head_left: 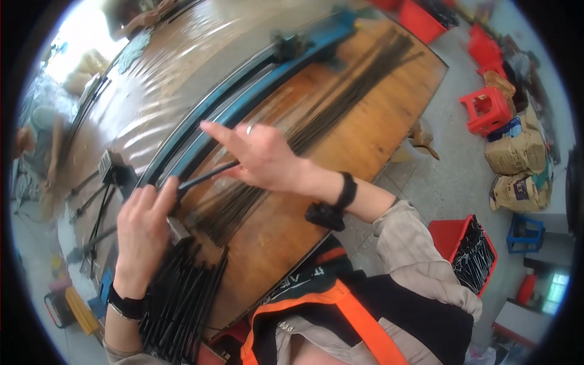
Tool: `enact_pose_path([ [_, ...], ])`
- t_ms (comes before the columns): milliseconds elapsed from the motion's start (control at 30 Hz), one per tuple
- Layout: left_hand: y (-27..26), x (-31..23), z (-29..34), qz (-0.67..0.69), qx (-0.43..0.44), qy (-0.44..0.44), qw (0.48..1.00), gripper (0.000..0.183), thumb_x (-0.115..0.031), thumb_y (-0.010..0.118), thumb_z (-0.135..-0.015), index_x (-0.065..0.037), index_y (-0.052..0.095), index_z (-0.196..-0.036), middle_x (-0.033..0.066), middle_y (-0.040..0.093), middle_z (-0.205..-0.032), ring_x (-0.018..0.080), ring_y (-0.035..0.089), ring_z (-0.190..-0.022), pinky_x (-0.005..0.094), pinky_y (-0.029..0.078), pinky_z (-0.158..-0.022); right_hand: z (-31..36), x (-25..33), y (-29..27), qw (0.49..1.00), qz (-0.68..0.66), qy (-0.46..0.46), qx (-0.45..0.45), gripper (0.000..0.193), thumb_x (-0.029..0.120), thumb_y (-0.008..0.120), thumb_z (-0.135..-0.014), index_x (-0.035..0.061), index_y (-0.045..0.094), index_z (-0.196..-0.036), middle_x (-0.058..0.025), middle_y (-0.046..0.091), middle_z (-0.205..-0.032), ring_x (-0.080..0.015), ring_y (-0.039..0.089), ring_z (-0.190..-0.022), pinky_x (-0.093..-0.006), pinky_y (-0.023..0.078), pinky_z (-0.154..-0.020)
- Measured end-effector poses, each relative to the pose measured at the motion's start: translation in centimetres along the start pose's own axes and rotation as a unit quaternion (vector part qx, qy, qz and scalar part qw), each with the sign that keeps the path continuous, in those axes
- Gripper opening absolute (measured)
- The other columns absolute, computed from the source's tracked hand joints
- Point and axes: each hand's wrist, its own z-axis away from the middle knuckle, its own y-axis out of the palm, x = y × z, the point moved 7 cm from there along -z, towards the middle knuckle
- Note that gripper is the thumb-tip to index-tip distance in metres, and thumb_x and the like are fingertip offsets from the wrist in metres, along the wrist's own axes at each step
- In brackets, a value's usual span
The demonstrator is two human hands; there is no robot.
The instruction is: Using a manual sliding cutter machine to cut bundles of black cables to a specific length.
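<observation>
A slim black rod (210,174) runs between my two hands, above the wooden table. My right hand (267,155) pinches its upper end between thumb and fingers, with the index finger stretched out past it. My left hand (143,228) is closed around the rod lower down. Another dark rod length (94,242) shows left of that hand; whether it is the same rod I cannot tell. Below my left hand lies a pile of black rods (182,304) with tube-like ends. Just beyond both hands, a long blue metal rail (228,112) crosses the table.
A bundle of thin wires (359,91) lies along the wooden tabletop (389,121). A dark metal block (115,170) stands at the rail's near end. To the right are a red bin of metal parts (474,255), a red stool (486,111) and sacks (517,152). Other people sit across the table.
</observation>
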Motion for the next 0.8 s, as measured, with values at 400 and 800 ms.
enact_pose_path([
  [400,-1.7,2.3,5.8,-0.029,-0.075,-0.057,0.995,0.036,-0.001,0.063,-0.085,-0.010,0.064,-0.120,0.0096,0.050,-0.076,0.0266,0.055,-0.072,0.0398,0.046,-0.063,-1.7,2.4,-0.6,0.982,-0.136,-0.120,-0.048,0.036,0.026,0.068,-0.093,0.0095,0.067,-0.125,-0.0041,0.054,-0.062,-0.0145,0.053,-0.054,-0.0293,0.046,-0.051],
  [800,-8.3,12.5,17.5,-0.080,-0.200,-0.276,0.937,0.022,-0.006,0.058,-0.098,-0.003,0.062,-0.120,0.0176,0.066,-0.101,0.0288,0.064,-0.085,0.0354,0.050,-0.072,-2.2,-0.5,6.8,0.996,-0.061,-0.060,0.036,0.015,0.014,0.064,-0.095,0.0084,0.070,-0.108,-0.0083,0.070,-0.084,-0.0190,0.065,-0.073,-0.0309,0.051,-0.065],
])
